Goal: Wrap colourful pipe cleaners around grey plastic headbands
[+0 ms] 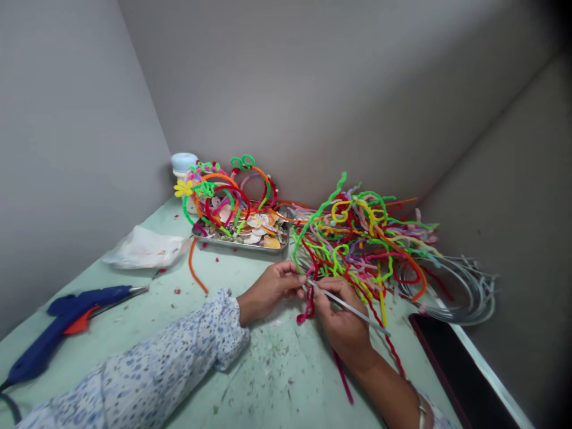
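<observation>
A thin grey strip [353, 309] slants between my hands, its far end at my left fingertips. My left hand [273, 288] is closed in a pinch at that end. My right hand [345, 322] is closed round the strip further along, thumb and fingers together. Between the hands dangles a crimson pipe cleaner [306, 311], curled at its lower end; its upper part is hidden by fingers. A long green pipe cleaner [315, 218] rises from just behind my left fingertips; whether they touch it I cannot tell. Below my right hand a dark pink pipe cleaner [343, 378] lies on the table.
Behind lies a tangled heap of pipe cleaners [357, 238], with grey hoops [473, 298] at its right. A metal tray [241, 243] holds shell-like pieces and decorated hoops. Nearby are a blue glue gun [67, 328], plastic bag [147, 247], lidded container [183, 164] and phone [460, 369].
</observation>
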### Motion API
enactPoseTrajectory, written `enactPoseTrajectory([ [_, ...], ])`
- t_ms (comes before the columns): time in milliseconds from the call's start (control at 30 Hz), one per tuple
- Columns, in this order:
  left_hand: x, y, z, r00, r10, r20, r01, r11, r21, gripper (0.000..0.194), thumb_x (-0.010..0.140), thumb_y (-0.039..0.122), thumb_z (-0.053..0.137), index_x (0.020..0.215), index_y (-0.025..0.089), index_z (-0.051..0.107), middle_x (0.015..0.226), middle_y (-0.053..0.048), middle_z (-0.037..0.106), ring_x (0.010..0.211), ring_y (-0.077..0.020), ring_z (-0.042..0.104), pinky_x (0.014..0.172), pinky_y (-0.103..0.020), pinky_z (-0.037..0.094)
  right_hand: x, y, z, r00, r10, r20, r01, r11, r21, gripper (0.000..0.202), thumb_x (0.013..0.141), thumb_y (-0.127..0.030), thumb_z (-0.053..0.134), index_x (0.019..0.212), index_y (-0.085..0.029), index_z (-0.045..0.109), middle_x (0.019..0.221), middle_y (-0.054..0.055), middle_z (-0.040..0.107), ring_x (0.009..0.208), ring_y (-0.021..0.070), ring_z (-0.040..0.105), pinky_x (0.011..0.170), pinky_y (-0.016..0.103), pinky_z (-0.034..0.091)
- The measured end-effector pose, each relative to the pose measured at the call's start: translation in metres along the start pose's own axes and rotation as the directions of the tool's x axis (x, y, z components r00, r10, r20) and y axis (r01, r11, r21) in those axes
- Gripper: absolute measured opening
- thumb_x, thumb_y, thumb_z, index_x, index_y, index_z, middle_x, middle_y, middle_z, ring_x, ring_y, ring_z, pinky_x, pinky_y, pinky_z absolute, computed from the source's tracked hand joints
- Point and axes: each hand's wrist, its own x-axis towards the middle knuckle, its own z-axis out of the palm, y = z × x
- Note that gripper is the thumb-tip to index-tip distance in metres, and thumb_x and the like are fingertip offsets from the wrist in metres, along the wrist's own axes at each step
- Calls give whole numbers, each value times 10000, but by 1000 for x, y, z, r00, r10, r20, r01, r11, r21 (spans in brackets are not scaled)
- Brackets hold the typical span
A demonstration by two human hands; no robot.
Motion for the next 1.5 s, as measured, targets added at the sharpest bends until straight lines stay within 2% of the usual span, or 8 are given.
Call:
enactPoseTrajectory([
  [333, 1, -2, -2, 1000, 17, 25, -17, 1000, 3, 275, 674, 279, 775, 829, 115, 619, 665, -7, 616, 553, -78, 516, 556, -210, 344, 0, 0, 0, 999, 46, 18, -46, 999, 25, 15, 852, -215, 573, 861, -207, 582, 815, 11, 614, 801, 164, 593, 740, 310, 477],
  [733, -2, -1, -1, 1000, 24, 11, -24, 1000, 13, 277, 651, 285, 795, 728, 124, 584, 621, 4, 591, 555, -82, 524, 570, -209, 366, -4, -2, 1, 992, 114, 57, -112, 993, -23, 27, 830, -225, 570, 850, -209, 565, 779, -2, 611, 741, 159, 588, 703, 283, 462],
  [1000, -1, -1, 0, 1000, 11, -12, -11, 1000, 6, 255, 646, 248, 796, 728, 118, 592, 622, 10, 584, 534, -66, 504, 542, -197, 356, -5, -4, 1, 991, 110, 71, -103, 990, -94, 54, 832, -257, 565, 848, -205, 567, 771, 4, 627, 731, 169, 600, 686, 288, 462],
  [1133, -2, -1, 2, 999, -19, -29, 18, 1000, -20, 273, 620, 242, 811, 734, 122, 593, 611, 23, 572, 513, -61, 494, 531, -197, 352, -4, -6, 0, 995, 58, 83, -48, 992, -118, 28, 832, -232, 558, 848, -211, 567, 758, -5, 629, 710, 157, 605, 669, 274, 466],
  [1333, -2, 0, 2, 999, -38, -19, 37, 998, -44, 254, 629, 220, 801, 740, 127, 592, 601, 27, 561, 501, -56, 491, 511, -186, 345, -2, -10, -2, 986, -130, 99, 143, 980, -138, 77, 819, -152, 543, 872, -209, 549, 813, 15, 643, 746, 151, 633, 671, 261, 489],
  [1500, -4, 2, 4, 999, -54, 2, 54, 996, -75, 263, 646, 191, 782, 826, 138, 598, 578, 42, 541, 485, -46, 473, 489, -164, 322, -2, -11, -2, 971, -221, 91, 232, 961, -149, 118, 812, -116, 542, 876, -215, 545, 832, 22, 650, 759, 151, 640, 667, 260, 507],
])
